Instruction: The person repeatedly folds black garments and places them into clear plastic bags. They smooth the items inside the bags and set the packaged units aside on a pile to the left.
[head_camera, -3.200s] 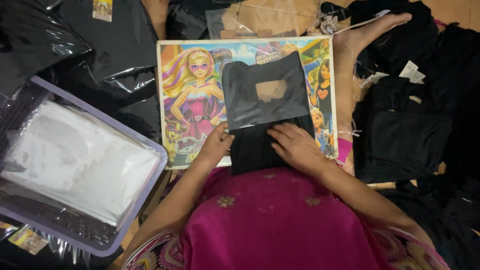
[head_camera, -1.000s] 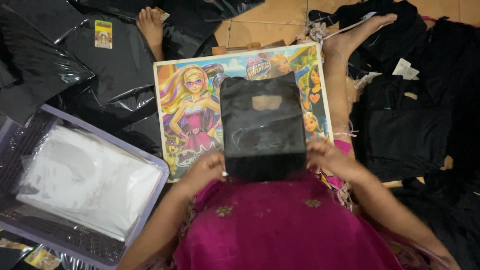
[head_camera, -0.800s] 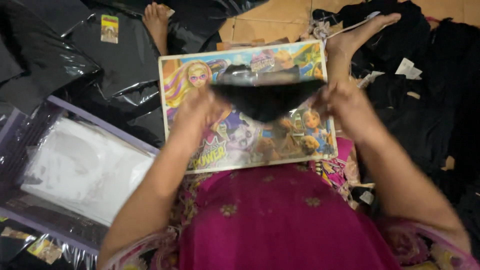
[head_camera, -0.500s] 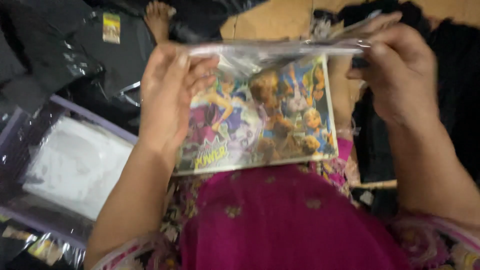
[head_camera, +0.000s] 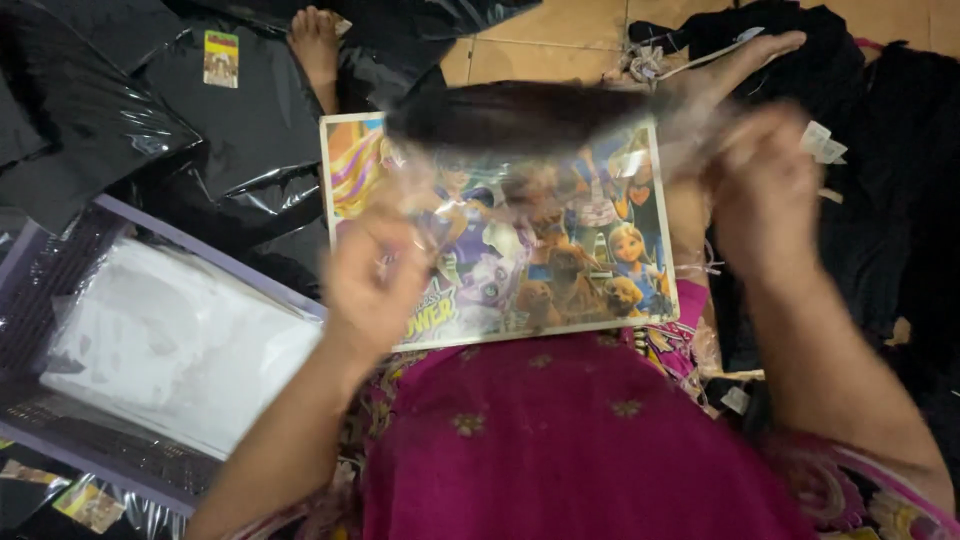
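My left hand (head_camera: 372, 292) and my right hand (head_camera: 768, 190) hold up a clear plastic bag (head_camera: 500, 205) between them, above my lap. A folded black garment (head_camera: 520, 115), blurred by motion, sits at the bag's upper edge; I cannot tell how far inside it is. Behind the bag lies a colourful cartoon picture board (head_camera: 590, 290), resting on my pink dress (head_camera: 570, 440). My left hand pinches the bag's lower left part and my right hand grips its right side.
A purple basket (head_camera: 60, 450) with white-looking plastic bags (head_camera: 170, 345) stands at the left. Packed black garments in shiny wrap (head_camera: 150, 110) lie at the upper left. A heap of loose black clothes (head_camera: 885, 160) fills the right. Two bare feet (head_camera: 315, 40) rest on the tiled floor (head_camera: 540, 45).
The folded black garment lay flat on the picture board under both hands. Both hands lifted it, and now hold it up with a clear bag.
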